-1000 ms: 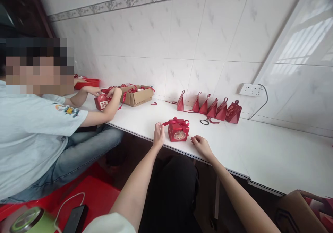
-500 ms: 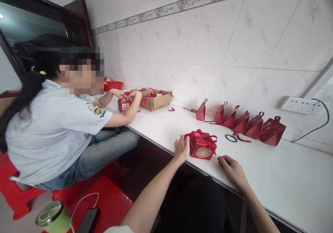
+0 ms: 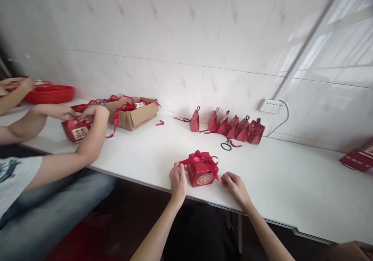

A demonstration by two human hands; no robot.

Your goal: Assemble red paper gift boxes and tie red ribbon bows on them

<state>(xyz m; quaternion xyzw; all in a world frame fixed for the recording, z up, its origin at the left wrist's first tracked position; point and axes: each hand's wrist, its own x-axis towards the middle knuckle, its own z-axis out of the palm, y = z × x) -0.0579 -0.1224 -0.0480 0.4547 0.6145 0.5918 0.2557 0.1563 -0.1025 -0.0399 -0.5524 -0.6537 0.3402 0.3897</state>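
Observation:
A red box with a gold round pattern stands on the white table in front of me. A red ribbon is tied in a bow over its top. My left hand is at the box's left side, its fingers closed on the ribbon's left end. To the right of the box rests my right hand, fingers curled together near the ribbon's right tail; whether it pinches anything is too small to tell.
Several small red boxes line the wall, with a black ring before them. A cardboard box holds ribbons. At left, a person's hands work on a red box; another person's arms reach near a red basin.
The view has swung to the right, so things appear further left. More red items show at the right edge and another person's arms at the left. My hands keep nearly the same pose beside the box.

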